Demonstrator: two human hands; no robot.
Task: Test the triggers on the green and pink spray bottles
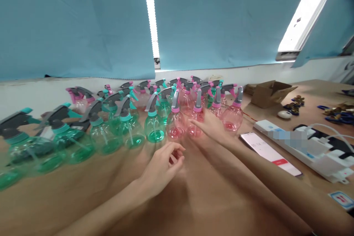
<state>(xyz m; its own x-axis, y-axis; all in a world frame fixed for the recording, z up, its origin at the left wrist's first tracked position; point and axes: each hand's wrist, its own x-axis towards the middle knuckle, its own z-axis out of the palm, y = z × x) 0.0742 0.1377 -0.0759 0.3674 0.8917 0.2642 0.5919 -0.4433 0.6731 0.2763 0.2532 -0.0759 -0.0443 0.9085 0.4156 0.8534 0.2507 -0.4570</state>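
Note:
My right hand (211,127) is at a pink spray bottle (195,131) in the front row. Its thumb lies across the bottle's front and the fingers reach round the right side, partly hidden. Lower and to the left, my left hand (164,166) hovers over the table with fingers loosely curled, thumb apart, and nothing visible in it. More pink bottles stand close by, one at the left (176,125) and one at the right (232,118). A green spray bottle (155,129) is the nearest of the green ones. All have grey trigger heads.
Several green bottles (105,140) line the left side, with more bottles behind. To the right lie a phone (267,151), a white power strip (290,143) with plugs, a cardboard box (269,94), a white mouse (284,114) and blue-handled scissors (341,118). Blue curtains (221,18) hang behind.

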